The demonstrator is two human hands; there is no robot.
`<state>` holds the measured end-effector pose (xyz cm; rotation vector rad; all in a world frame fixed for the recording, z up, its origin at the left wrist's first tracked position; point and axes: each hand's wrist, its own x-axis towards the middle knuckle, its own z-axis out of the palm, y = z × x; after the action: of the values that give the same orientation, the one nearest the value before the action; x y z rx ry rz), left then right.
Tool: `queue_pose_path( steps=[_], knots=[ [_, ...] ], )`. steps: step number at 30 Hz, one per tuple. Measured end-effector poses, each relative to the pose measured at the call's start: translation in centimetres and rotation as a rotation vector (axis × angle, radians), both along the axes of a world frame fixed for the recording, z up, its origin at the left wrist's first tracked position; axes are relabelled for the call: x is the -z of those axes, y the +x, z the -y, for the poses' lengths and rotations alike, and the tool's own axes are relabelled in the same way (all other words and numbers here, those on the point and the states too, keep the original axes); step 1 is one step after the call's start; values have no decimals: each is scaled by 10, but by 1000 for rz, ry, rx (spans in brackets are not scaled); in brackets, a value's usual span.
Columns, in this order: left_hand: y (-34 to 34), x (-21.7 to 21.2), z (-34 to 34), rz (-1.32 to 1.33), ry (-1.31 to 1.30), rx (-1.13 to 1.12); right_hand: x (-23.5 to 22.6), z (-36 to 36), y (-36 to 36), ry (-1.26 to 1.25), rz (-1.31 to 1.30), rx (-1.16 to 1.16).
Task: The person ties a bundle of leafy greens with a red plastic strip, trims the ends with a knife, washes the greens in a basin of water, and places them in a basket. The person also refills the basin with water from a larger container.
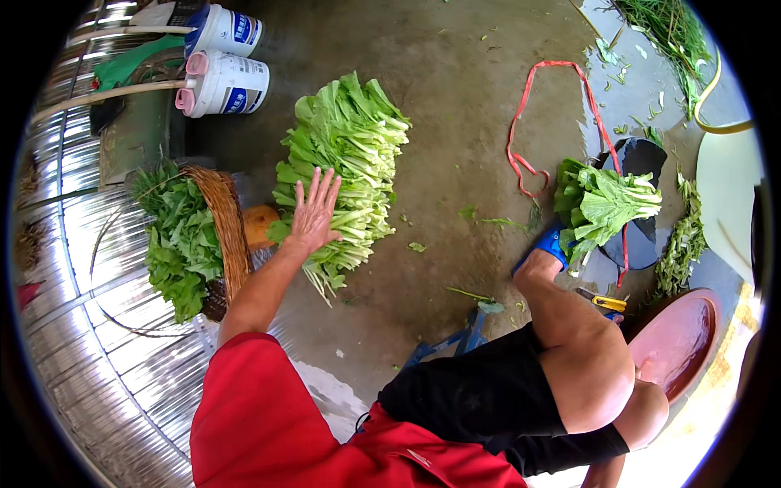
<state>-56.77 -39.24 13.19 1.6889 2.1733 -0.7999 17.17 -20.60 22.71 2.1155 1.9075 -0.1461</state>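
Note:
My left hand (pixel 316 218) reaches forward with its fingers spread, over the near left part of a large pile of leafy greens (pixel 350 154) with pale stalks. Whether the palm presses on the leaves or hovers just above them I cannot tell. Nothing is held in it. A smaller bunch of the same greens (pixel 606 199) lies at the right, across a red tie strip (pixel 533 89) and a dark flat piece (pixel 643 163). Of my right arm only a bit of forearm (pixel 604 473) shows at the lower edge; its hand is hidden.
A wicker basket (pixel 221 220) of greens stands left of the pile. Two white buckets (pixel 232 84) sit at the far left. By my blue sandal (pixel 547 248) are a yellow-handled cutter (pixel 608 302) and a reddish basin (pixel 691 333). A blue stool frame (pixel 455 337) shows below.

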Motion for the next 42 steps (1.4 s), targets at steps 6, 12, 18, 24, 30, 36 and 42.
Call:
queue_pose_path(
  steps=[6,12,18,24,30,36,42],
  knots=[
    [-11,51,33,-164,-137,51,-45,28,-62,60,390,77],
    [-46,48,-11,-143,-75,203,-68,42,-112,56,637,137],
    [-53,58,1,-36,-172,185,-79,57,-120,68,676,197],
    [-64,49,11,6,-211,327,-75,78,-108,64,594,226],
    [-58,39,23,13,-220,310,-72,103,-85,64,525,271],
    [-74,97,51,-101,32,348,-58,134,-50,85,312,344],
    [-75,85,77,129,78,91,-49,169,-2,104,127,430]
  ],
)
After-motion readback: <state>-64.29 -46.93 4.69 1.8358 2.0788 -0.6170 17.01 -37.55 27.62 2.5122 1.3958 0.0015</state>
